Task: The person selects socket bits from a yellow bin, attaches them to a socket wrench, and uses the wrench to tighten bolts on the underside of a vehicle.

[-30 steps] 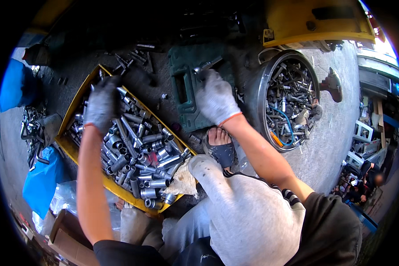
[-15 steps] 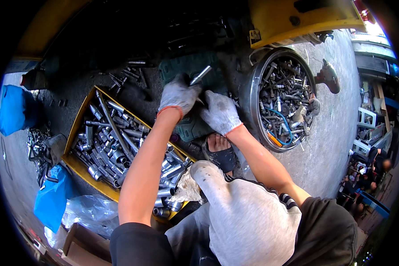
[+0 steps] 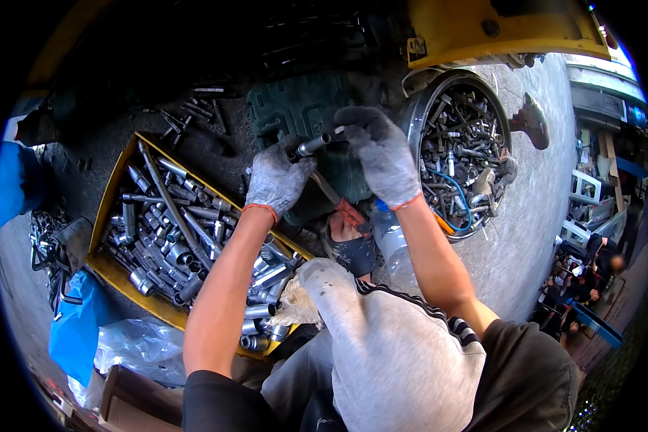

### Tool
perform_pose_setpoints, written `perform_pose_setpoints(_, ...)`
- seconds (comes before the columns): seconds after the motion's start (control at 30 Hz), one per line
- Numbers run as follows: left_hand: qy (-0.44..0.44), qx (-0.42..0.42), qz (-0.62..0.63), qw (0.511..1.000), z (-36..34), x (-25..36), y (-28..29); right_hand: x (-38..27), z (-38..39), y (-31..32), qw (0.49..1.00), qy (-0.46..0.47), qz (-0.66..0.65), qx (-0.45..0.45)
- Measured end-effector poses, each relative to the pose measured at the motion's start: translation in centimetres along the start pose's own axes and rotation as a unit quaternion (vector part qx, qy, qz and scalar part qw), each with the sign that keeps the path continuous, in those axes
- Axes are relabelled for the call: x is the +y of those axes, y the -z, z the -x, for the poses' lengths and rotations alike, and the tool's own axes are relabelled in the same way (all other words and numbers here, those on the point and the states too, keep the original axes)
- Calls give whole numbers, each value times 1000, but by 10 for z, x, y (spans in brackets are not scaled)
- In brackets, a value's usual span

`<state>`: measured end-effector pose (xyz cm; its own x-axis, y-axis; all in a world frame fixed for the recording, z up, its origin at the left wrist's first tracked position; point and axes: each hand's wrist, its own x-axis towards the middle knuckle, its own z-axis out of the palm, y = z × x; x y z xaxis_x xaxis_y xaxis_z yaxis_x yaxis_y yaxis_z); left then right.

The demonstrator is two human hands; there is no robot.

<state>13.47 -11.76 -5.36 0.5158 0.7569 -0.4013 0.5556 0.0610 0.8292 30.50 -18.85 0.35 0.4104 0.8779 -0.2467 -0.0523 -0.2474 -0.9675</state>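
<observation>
My left hand [image 3: 277,175], in a grey-white work glove with a red cuff, is closed around a metal socket [image 3: 315,145], whose open end points up and right. A red-handled tool [image 3: 351,216] with a metal shaft slants down from beside the same hand; whether it joins the socket is hidden. My right hand [image 3: 385,158], gloved alike, is raised just right of the socket, apart from it. Its fingers are curled together, with a small pale spot at the tips, too small to name. Beneath both hands lies a dark green moulded tool case [image 3: 295,101].
On the left, a yellow tray [image 3: 102,248] holds many sockets and bars. A round metal drum [image 3: 415,122] of bolts stands right, beside a power drill [image 3: 531,122]. A clear plastic bottle [image 3: 392,245] lies near my foot. Blue bags [image 3: 83,317] and yellow machinery [image 3: 511,36] border the area.
My right hand has lifted up and right, away from my left. The metal piece at my left hand now points more rightward, and the red-handled tool has come into view.
</observation>
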Motion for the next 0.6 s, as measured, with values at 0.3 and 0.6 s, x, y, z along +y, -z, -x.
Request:
perform_pose_setpoints(0.3,31,1,-39,999,-1,14,2,-21,-1,-12,954,114,277,16)
perform_pose_setpoints(0.6,15,9,-30,999,-1,22,3,-10,-11,-2,984,-26,173,-17)
